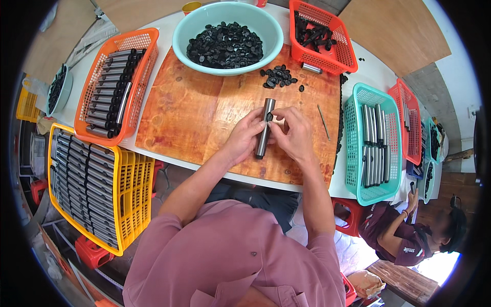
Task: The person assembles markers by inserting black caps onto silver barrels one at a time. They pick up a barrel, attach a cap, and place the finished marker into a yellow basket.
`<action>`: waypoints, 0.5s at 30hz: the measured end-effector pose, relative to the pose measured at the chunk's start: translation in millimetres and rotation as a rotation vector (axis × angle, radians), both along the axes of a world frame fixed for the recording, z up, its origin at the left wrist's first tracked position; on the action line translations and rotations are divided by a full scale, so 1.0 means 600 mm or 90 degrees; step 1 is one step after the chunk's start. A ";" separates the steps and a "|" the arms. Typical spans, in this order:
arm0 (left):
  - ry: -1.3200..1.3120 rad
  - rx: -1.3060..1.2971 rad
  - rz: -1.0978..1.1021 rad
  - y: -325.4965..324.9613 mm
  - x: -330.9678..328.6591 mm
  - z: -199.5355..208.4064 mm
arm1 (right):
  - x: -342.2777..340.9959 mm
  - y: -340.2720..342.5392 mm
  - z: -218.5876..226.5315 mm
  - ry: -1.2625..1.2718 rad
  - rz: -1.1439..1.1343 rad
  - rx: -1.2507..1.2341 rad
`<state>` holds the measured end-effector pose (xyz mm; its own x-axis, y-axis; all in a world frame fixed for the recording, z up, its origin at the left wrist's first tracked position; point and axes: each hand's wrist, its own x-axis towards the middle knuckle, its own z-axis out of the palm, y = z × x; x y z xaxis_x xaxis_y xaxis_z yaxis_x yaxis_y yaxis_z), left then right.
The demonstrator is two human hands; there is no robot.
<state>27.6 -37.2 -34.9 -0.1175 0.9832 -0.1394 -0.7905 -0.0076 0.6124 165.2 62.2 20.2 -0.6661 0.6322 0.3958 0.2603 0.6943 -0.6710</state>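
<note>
A silver metal tube (263, 142) with a black lower end stands nearly upright in the picture, over the wooden board. My left hand (242, 137) is closed round its left side, thumb against the tube's middle. At that spot a small black oval plug (269, 117) sits on the tube's face. The fingers of my right hand (293, 134) are closed in a pinch at the plug, from the right; how deep it sits in the tube is hidden. Loose black oval plugs (279, 77) lie scattered on the board beyond my hands.
A mint basin (179, 38) of black plugs stands at the back. Baskets with tubes flank the board: orange (143, 82) and yellow (134, 174) left, green (353, 169) right; a red basket (343, 57) is behind. A thin rod (324, 123) lies right. Another person (391, 233) works at far right.
</note>
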 end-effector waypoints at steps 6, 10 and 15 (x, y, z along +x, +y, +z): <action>0.009 0.003 -0.006 -0.001 0.000 0.001 | 0.002 -0.001 -0.009 0.010 -0.018 -0.001; 0.009 0.004 -0.003 0.000 0.000 -0.008 | 0.005 0.000 -0.011 0.003 -0.007 0.137; 0.009 -0.009 -0.004 0.002 -0.001 -0.003 | 0.003 -0.008 -0.005 -0.003 -0.005 0.305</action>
